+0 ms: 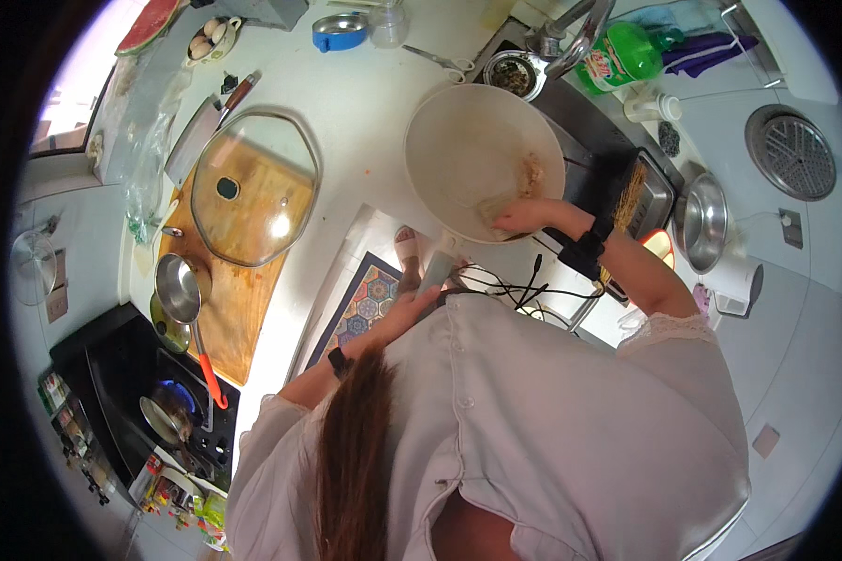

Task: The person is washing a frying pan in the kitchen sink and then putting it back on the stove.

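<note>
A large white-lined wok [470, 140] is tilted over the counter's front edge and the sink, its hollow facing me. My left hand [421, 303] grips its long grey handle [436, 272] near my waist. Inside the wok, low on the right wall, my right hand [523, 216] presses a pale, bristly scrubber [491, 209] to the surface; the fingers partly hide it. Brownish residue [531, 175] marks the wall above that hand.
A glass lid [256, 189] and a steel ladle [182, 287] lie on a wooden board [245, 336], with a cleaver [196, 140] beyond. Left, a blue flame [179, 394] burns under a small pan [161, 418]. The faucet [551, 42] overhangs the sink's drain basket [512, 73]. Black cables [512, 287] hang before me.
</note>
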